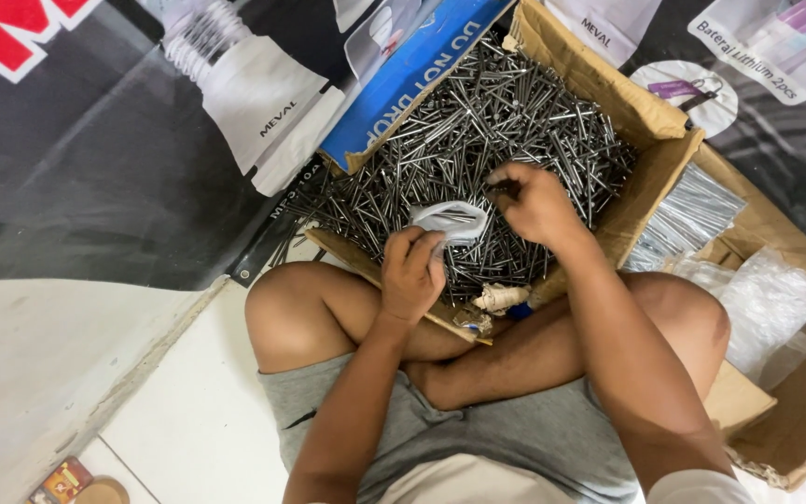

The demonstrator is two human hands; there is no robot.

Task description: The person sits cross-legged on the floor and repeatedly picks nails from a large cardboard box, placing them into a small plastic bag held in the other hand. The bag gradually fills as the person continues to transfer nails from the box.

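A torn cardboard box (608, 89) full of loose steel nails (478, 121) rests in front of my crossed legs. My left hand (412, 275) holds a small clear plastic bag (454, 219) open at its mouth, over the near part of the nail heap. My right hand (534, 201) is just right of the bag, fingers pinched on a few nails at the top of the pile.
A second cardboard box (795, 411) on the right holds packed nail bundles (687, 215) and clear plastic bags (767, 303). A printed dark banner (76, 168) covers the floor behind. Small tins (76, 485) lie at bottom left on white tile.
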